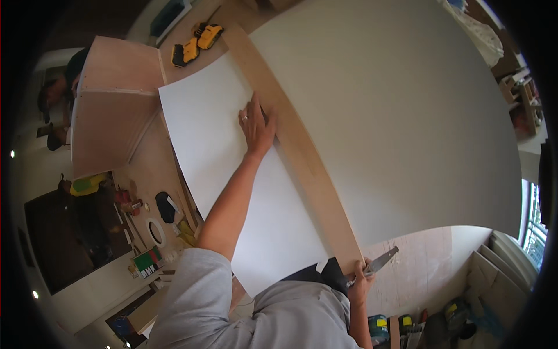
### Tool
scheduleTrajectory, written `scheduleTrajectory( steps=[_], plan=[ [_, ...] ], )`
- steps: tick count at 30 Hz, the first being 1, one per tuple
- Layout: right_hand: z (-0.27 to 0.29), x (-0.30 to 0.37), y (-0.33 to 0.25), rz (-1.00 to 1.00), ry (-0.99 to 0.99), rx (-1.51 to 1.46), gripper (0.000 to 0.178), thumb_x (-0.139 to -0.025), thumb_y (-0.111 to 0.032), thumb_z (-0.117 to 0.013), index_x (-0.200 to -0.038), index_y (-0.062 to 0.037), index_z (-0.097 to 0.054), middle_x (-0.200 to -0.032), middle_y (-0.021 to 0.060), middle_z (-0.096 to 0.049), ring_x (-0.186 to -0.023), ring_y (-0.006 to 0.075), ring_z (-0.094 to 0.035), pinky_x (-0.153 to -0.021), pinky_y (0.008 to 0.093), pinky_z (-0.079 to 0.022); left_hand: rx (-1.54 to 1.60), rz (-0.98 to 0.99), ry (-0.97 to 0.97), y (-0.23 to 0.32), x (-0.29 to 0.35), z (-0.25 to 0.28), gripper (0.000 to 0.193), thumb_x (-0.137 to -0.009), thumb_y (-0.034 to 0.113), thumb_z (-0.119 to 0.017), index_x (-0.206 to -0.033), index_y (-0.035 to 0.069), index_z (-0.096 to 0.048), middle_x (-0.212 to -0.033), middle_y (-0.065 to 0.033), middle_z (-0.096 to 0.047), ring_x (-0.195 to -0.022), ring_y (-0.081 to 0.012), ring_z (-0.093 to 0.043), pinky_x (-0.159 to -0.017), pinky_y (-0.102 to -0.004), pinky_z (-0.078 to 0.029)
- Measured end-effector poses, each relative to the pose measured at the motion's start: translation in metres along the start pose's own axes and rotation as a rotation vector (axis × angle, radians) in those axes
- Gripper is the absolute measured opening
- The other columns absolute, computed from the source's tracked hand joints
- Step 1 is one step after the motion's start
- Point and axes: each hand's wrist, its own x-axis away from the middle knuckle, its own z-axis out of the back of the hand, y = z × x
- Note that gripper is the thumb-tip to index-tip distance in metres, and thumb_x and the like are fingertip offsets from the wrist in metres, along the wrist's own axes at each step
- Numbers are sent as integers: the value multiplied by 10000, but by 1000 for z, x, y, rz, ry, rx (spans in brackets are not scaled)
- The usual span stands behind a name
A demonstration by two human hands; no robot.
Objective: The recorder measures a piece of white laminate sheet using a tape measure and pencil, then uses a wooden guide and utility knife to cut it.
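A long wooden strip [305,154] lies slantwise across a large white sheet [215,116], running from the far left toward my body. My left hand [258,125] rests with fingers spread and stretched, on the sheet and against the strip's left edge. Close to my waist, my right hand [360,282] is closed around a flat grey blade-like tool [382,260] at the strip's near end. The tool's tapered end, with a small hole in it, points away to the right. Its grip is mostly hidden in my fingers.
Two yellow-and-black tool batteries [197,43] sit beyond the sheet. A plywood box [119,110] stands at the left, with a person [55,96] partly behind it. A roll of tape [156,231] lies lower left. Several power tools [379,328] are at the lower right.
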Motion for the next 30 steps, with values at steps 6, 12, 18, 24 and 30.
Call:
scheduleTrajectory(
  steps=[6, 12, 18, 24, 30],
  plan=[
    [-2, 6, -2, 35, -48, 104, 220, -1044, -230, -716, -1031, -33, -619, -750, -18, -576, -558, 51, -471, -496, 226, -341, 18, 3, 32, 18, -2, 10, 942, -981, 539, -687, -1675, 50, -279, -1641, -236, -409, -1527, -438, -349, -1286, -607, -168],
    [8, 29, 1, 398, -8, 543, 218, -998, -156, -760, -1077, 13, -647, -907, 72, -673, -796, 190, -650, -720, 342, -522, 200, 507, -106, 86, -14, 34, 1102, -875, 547, -798, -1673, 9, -262, -1579, -295, -386, -1461, -488, -370, -1238, -582, -303],
    [9, 50, -4, 699, -54, 797, 280, -915, -12, -771, -1165, -1, -644, -1180, 218, -680, -994, 348, -668, -881, 431, -529, 752, 572, -271, 58, -23, 59, 773, -869, 170, -800, -1495, -76, -420, -1378, -203, -601, -1261, -306, -618, -1045, -423, -532],
    [32, 42, 38, 220, 98, 269, 357, -976, -166, -795, -1233, -25, -592, -1111, 143, -658, -652, 149, -590, -570, 277, -461, 1225, 520, -92, 21, -1, 31, 672, -977, -108, -580, -1596, 5, -345, -1377, -161, -617, -1249, -247, -630, -1074, -384, -528],
    [11, 21, 3, -7, 209, 229, 369, -997, -236, -792, -1210, -2, -604, -729, -9, -592, -473, 76, -486, -425, 241, -379, 1284, 527, -40, 18, 8, 21, 651, -1027, -39, -567, -1637, 52, -356, -1436, -167, -587, -1284, -264, -614, -1082, -389, -514]
  ],
)
